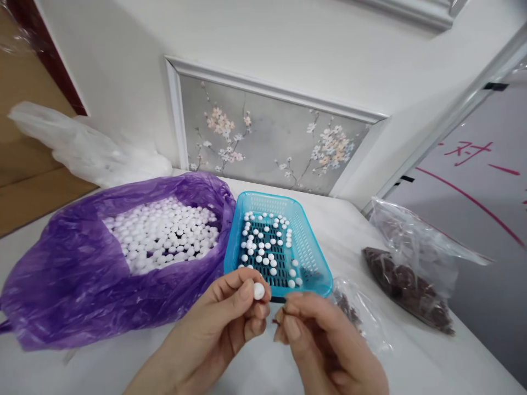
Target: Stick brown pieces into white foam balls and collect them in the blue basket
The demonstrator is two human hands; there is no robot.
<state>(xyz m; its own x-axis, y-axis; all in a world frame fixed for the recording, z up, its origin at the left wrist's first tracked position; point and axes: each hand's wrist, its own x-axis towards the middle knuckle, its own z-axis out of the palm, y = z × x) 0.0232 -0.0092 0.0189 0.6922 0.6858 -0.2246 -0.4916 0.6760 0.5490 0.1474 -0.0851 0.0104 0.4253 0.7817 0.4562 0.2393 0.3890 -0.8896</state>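
Basket (313,289) w/ white beads (263,247), purple bag (82,285) full. L fingers (236,288) pinch bead (258,291), R fingers (294,325) brown bit (279,318).

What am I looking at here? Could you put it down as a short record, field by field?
Left hand: pinches one white bead
Right hand: pinches a small brown piece, close to the bead
Purple bag: open, on the left, full of white beads
Blue basket: right beside the bag, a scatter of the same beads inside
Clear bags: on the right, holding brown pieces
Table: white, everything rests on it
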